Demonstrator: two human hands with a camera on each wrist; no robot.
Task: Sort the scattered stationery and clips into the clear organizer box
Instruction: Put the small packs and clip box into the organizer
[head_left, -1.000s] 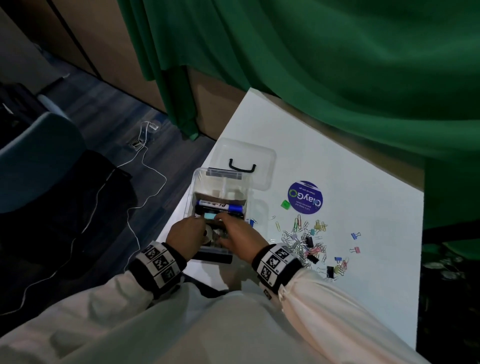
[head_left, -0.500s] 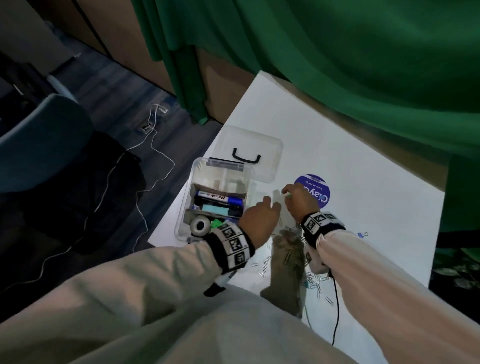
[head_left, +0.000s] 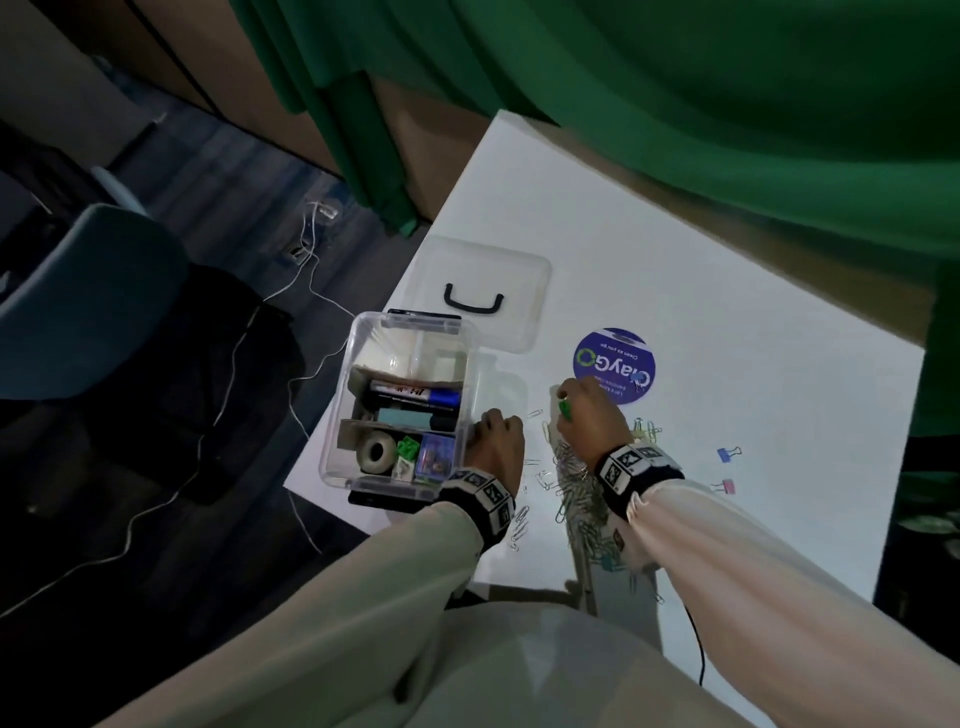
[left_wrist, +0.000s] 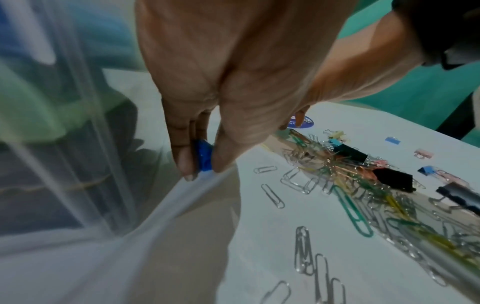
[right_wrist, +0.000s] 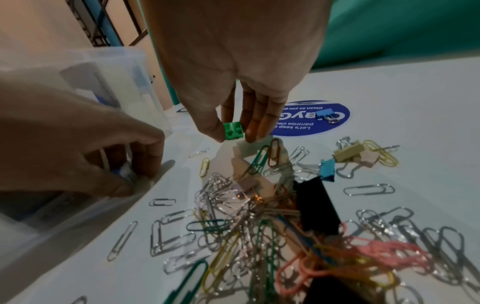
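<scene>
The clear organizer box (head_left: 337, 457) stands open at the table's left edge, holding a blue marker (head_left: 415, 396), a tape roll (head_left: 376, 454) and small items. My left hand (head_left: 485, 418) is just right of the box, and its thumb and fingers pinch a small blue clip (left_wrist: 203, 156) against a clear plastic edge (left_wrist: 166, 205). My right hand (right_wrist: 233, 139) hovers past the clip pile and pinches a green binder clip (right_wrist: 233, 131) between thumb and fingers. Loose paper clips and binder clips (right_wrist: 246, 216) lie heaped on the white table (head_left: 727, 364) below both wrists.
The box's clear lid (head_left: 519, 280) with a black handle lies behind the box. A round blue sticker (head_left: 615, 364) is on the table beyond my right hand. Blue (head_left: 727, 454) and pink (head_left: 724, 487) binder clips lie farther right. Green curtain hangs behind; the floor drops off left.
Both hands left the box and moved right onto the table. The right hand reached near the sticker and now lifts the green clip; the left hand has taken the blue clip.
</scene>
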